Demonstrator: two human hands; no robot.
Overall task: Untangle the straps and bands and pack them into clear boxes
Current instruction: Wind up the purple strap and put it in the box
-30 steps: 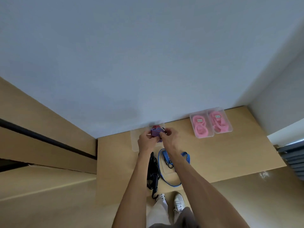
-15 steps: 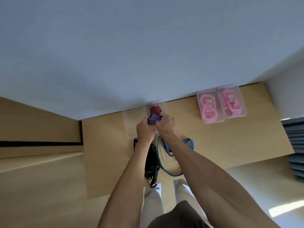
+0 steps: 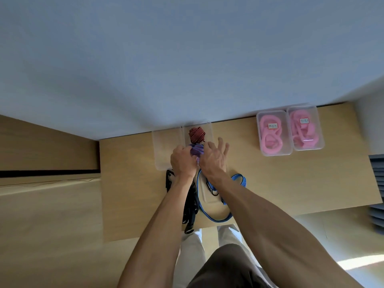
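While my left hand (image 3: 182, 161) pinches the purple band (image 3: 196, 150) and my right hand (image 3: 214, 157) half opens over the box (image 3: 208, 129), this soft, light bundle wants gripping mid-coil.

1. The wall (image 3: 187, 59) closes off the far edge of the table (image 3: 291, 183); no passage beyond it.
2. Two clear boxes (image 3: 166, 148) stand against it at centre, both hands (image 3: 182, 161) crowding their near side.
3. Black straps (image 3: 191, 206) and a blue strap (image 3: 216, 219) clutter the near centre.
4. Two lidded pink-filled boxes (image 3: 274, 134) block the far right.
5. Bare tabletop lies left of the boxes and across the near right.
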